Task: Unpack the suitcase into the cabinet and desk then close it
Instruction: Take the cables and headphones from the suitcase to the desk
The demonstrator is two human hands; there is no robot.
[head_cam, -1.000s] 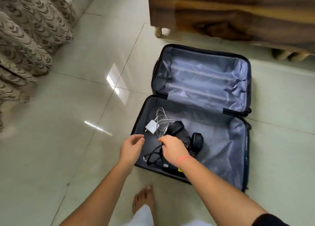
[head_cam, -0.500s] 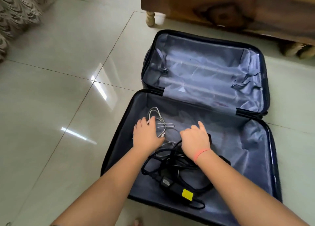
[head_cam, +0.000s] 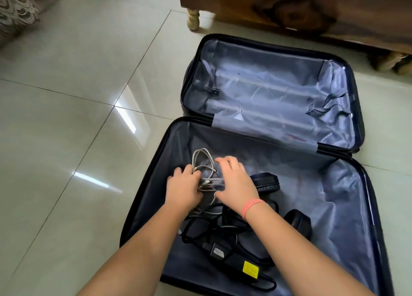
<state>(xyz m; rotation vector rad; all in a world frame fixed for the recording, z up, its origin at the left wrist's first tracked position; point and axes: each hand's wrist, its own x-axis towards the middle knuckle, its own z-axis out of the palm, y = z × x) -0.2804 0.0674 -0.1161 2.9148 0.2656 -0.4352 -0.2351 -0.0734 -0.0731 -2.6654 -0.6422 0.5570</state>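
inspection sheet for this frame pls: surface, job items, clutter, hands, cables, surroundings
Surface: glossy tiled floor, light glare on it.
Job's things: suitcase lies open on the floor; far half holds only loose straps; near half holds headphones, power adapter with yellow label, white cable.
Clutter: nothing seen.
Hands: left hand grips the white cable, fingers curled round it; right hand lies over the same cable, fingers extended; pink wristband on right wrist.
Cables: white cable bunched between the hands; black cord tangled by the adapter.
Surroundings: wooden furniture on turned legs behind the suitcase; patterned fabric far left.
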